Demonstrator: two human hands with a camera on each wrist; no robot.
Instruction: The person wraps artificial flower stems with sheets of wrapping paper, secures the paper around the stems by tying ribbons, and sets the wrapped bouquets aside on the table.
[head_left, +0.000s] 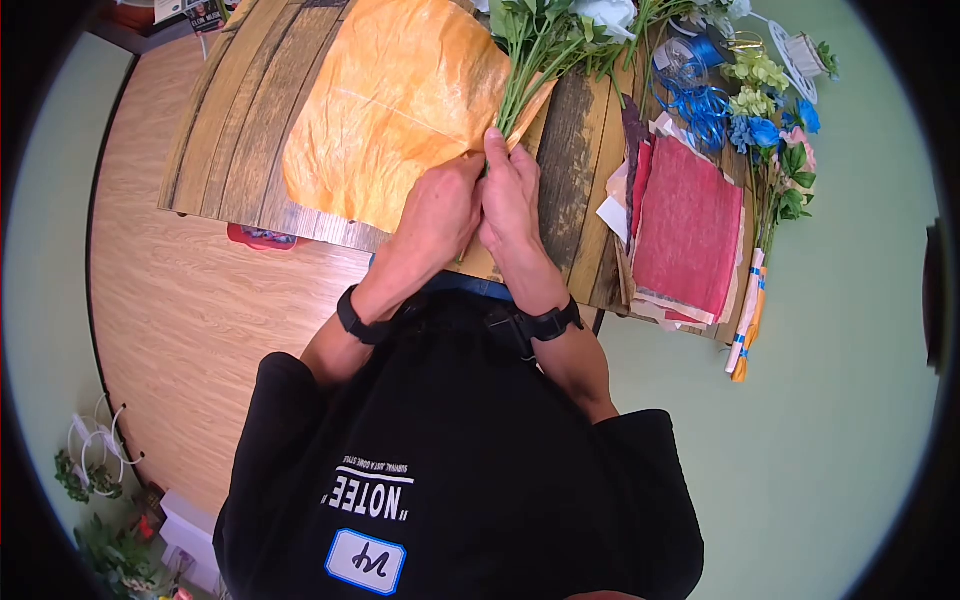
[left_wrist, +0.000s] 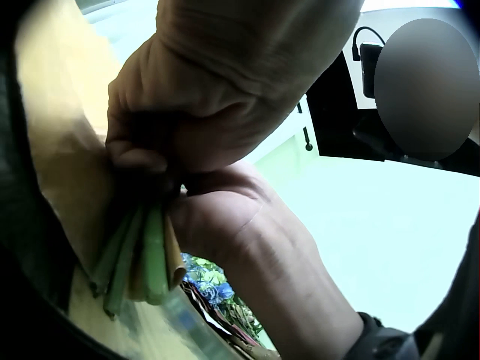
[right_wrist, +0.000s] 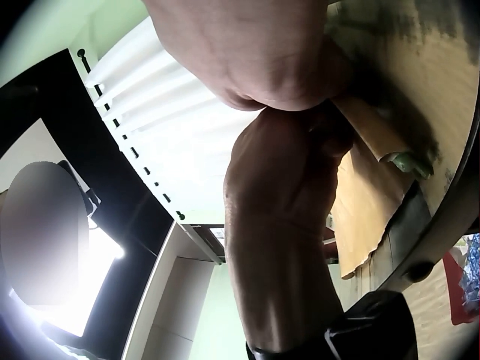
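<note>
A bunch of flowers with long green stems [head_left: 515, 105] lies over a sheet of orange wrapping paper [head_left: 390, 110], its white blooms [head_left: 608, 12] pointing away from me. My right hand [head_left: 508, 195] grips the stems, thumb along them. Pressed against it, my left hand [head_left: 445, 205] has its fingers curled at the paper's gathered lower edge. Below the hands, cut stem ends [left_wrist: 154, 262] stick out beside a rolled edge of paper in the left wrist view. Palms and wrists hide most of the fingertips.
Right of the hands lies a stack of red and brown paper sheets [head_left: 690, 225]. Beyond it are blue ribbon [head_left: 700, 110], a white spool [head_left: 795, 60] and loose blue and green flowers [head_left: 755, 100]. A slim wrapped bouquet [head_left: 750, 310] overhangs the wooden table's [head_left: 225, 150] right end.
</note>
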